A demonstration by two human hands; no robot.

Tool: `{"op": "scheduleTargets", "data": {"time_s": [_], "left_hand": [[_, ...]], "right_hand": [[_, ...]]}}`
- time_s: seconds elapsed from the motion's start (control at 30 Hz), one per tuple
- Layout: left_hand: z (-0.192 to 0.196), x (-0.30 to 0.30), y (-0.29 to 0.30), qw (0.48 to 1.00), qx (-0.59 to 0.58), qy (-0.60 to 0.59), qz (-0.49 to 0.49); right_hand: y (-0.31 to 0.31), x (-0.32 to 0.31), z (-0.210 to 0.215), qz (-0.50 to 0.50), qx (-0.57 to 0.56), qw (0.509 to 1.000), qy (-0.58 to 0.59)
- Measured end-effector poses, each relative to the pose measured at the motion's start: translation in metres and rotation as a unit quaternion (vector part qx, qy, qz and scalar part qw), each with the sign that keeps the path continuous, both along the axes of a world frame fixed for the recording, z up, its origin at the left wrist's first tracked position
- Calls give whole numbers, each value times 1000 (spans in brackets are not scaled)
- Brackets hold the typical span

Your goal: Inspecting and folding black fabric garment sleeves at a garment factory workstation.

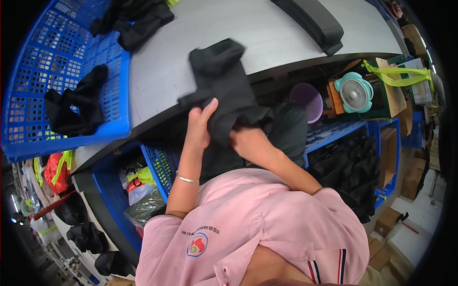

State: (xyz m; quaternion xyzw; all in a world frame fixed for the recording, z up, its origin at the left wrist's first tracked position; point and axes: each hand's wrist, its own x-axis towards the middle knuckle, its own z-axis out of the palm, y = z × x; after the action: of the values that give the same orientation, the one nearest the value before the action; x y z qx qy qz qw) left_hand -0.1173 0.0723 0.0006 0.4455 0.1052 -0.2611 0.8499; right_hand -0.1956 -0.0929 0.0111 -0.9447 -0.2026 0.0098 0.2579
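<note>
A black fabric piece (228, 86), smeared by motion along its lower part, stretches from the grey table's edge down over my lap. Its far end is folded and bulky and lies on the table top; a narrow strip juts out to the left. My left hand (201, 125), a silver bangle on its wrist, grips the fabric's left side with the thumb on top. At the near end my right hand (253, 144) holds the cloth, its fingertips hidden in the folds.
A blue plastic crate (126, 102) with black fabric pieces stands on the table (157, 76) at left. Far right lies a stack of black strips (312, 21). Under the table are a purple basket (307, 101), a teal fan (354, 93) and a crate of black pieces (346, 169).
</note>
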Motion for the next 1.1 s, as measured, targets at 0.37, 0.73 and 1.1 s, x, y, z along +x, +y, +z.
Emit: {"op": "scheduleTargets", "data": {"time_s": [0.37,0.73,1.1], "left_hand": [[5,-39,-31,987,76,-139,9],[-2,-51,-30,999,-38,4,-33],[-8,-40,-26,997,-67,20,-24]], "right_hand": [[-75,-14,49,-331,271,897,-114],[-64,-21,26,-338,626,664,230],[-71,-21,6,-323,551,733,234]]}}
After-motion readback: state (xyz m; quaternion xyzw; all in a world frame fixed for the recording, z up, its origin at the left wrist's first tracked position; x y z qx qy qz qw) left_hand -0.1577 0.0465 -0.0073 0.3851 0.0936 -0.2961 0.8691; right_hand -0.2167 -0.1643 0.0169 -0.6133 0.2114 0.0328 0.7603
